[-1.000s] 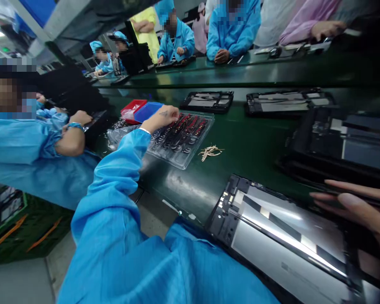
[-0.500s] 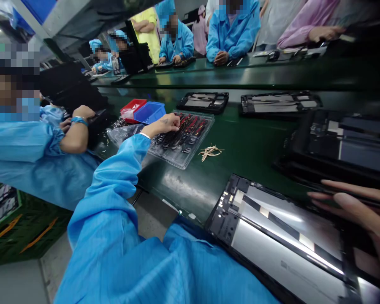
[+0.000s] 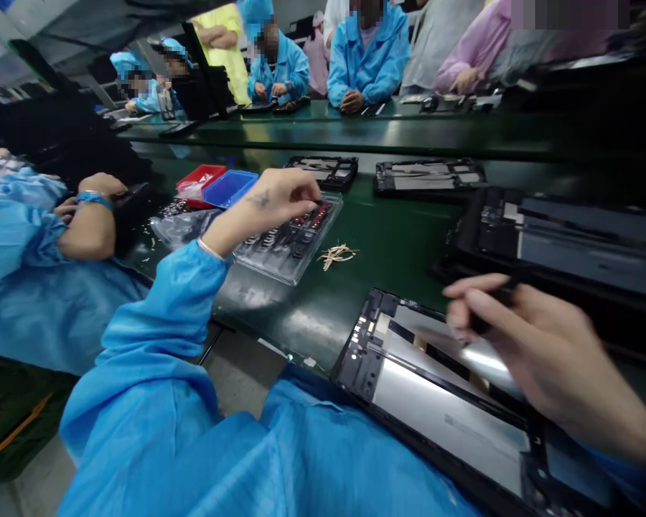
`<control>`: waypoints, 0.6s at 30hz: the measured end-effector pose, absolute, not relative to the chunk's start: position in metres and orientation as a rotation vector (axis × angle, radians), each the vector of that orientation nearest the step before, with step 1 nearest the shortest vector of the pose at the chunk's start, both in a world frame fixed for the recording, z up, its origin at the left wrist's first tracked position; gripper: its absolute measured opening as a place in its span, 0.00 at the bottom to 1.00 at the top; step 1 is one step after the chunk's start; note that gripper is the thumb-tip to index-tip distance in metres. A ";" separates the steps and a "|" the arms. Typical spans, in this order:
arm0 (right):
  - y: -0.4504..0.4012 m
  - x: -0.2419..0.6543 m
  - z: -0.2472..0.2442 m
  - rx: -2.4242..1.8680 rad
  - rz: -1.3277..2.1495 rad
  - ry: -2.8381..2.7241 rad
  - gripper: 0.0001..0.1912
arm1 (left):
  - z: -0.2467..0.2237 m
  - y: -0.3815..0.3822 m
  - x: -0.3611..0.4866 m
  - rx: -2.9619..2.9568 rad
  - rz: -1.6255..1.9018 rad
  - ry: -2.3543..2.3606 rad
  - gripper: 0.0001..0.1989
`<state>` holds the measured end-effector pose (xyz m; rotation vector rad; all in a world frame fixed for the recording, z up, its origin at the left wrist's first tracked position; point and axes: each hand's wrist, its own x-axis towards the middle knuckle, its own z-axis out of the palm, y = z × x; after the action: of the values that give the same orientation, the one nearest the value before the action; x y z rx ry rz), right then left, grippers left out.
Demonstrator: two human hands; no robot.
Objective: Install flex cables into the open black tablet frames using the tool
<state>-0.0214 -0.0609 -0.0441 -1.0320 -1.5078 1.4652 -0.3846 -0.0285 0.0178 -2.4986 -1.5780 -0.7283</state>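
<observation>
My left hand (image 3: 280,201) is over the right part of a clear plastic tray (image 3: 288,276) of small dark and red parts. Its fingers are pinched together; whatever they hold is too small to make out. My right hand (image 3: 538,337) hovers over an open tablet-like device (image 3: 441,409) at the table's front edge. Its fingers are closed around a small dark object, blurred and partly hidden. The device shows silver plates and black strips. A little pile of thin pale strips (image 3: 336,255) lies right of the tray.
Further devices (image 3: 431,176) stand at the back and a dark stack (image 3: 586,244) at the right. Red (image 3: 200,183) and blue (image 3: 230,188) bins sit behind a plastic bag (image 3: 183,228). A co-worker's arm (image 3: 94,222) is at the left.
My left hand has lifted from the parts and come nearer. My right hand has moved left over the device, its fingers now closed. The view has shifted slightly to the right.
</observation>
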 end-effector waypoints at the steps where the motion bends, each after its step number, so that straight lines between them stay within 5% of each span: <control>1: -0.061 -0.033 -0.043 -1.011 1.652 -1.436 0.16 | 0.018 -0.037 -0.358 -2.498 -0.708 -1.403 0.04; 8: -0.064 -0.054 -0.051 -0.870 1.904 -1.154 0.15 | -0.019 -0.080 -0.249 -2.351 -0.482 -0.145 0.07; 18: -0.062 -0.049 -0.052 -0.944 1.551 -1.418 0.13 | -0.029 -0.072 -0.248 -2.468 -0.684 -0.246 0.06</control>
<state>-0.0486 -0.0624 -0.0517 -0.9440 -1.4185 1.5510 -0.2476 -0.0722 -0.0292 -2.4676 -0.2457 -0.6839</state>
